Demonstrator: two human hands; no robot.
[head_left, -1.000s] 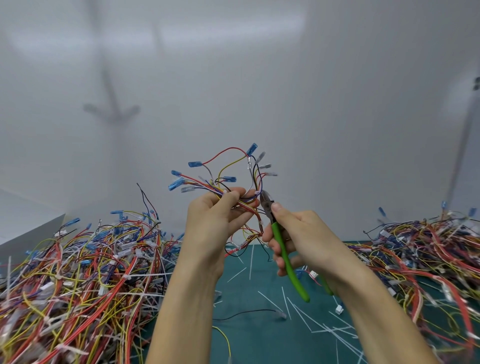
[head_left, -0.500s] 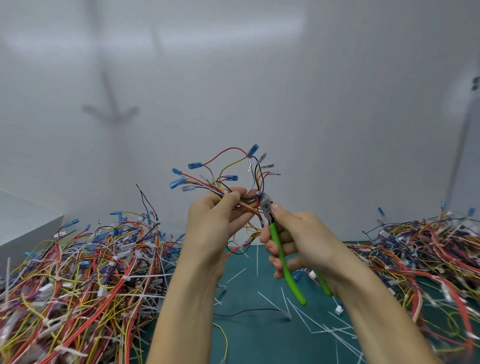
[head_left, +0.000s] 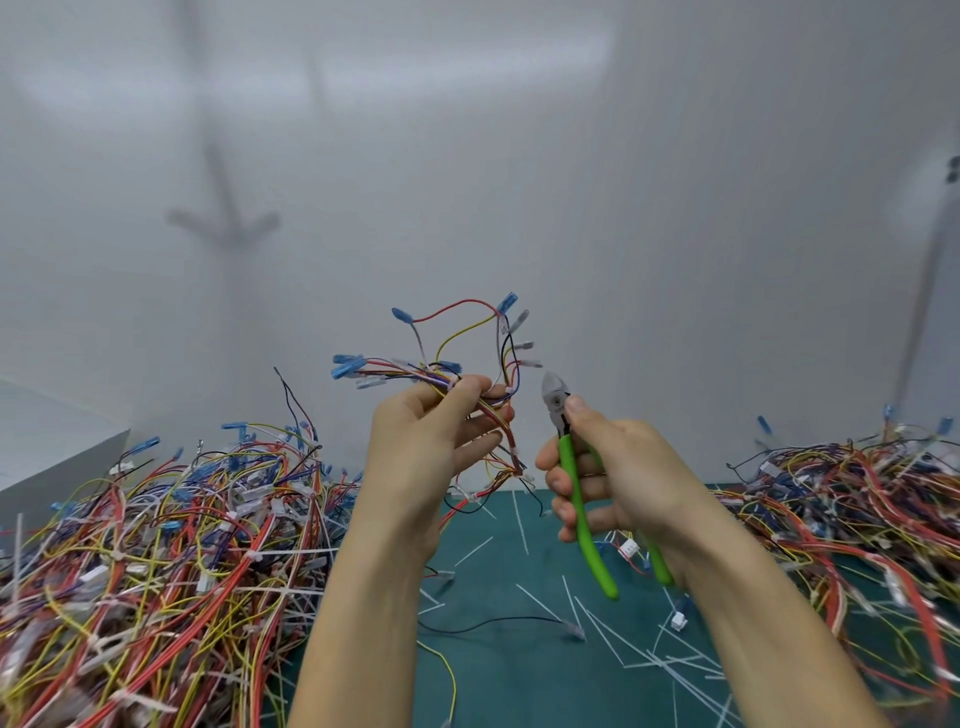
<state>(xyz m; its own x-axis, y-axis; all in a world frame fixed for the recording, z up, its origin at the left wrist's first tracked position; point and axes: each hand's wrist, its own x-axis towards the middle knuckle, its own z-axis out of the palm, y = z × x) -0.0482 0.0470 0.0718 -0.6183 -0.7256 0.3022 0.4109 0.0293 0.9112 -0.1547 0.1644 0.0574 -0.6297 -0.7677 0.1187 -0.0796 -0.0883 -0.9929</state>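
A plain white wall fills the background above a dark green mat (head_left: 493, 649). The mat is strewn with cut white ties (head_left: 537, 601) and flanked by a heap of coloured wires on the left (head_left: 156, 545) and another on the right (head_left: 857, 509).

Raised in the middle, the left hand (head_left: 436, 441) pinches a small wire bundle (head_left: 439, 373) between thumb and curled fingers. Blue-tipped ends fan out above the hand and loose tails hang below it.

The right hand (head_left: 618, 467) is wrapped around green-handled cutters (head_left: 577, 499), with the forefinger lying along the top. The tool stands nearly upright, its tip leaning slightly left.

The metal tip is level with the pinched wires and just to their right, with a small gap between. The blades look closed, though this is hard to tell.
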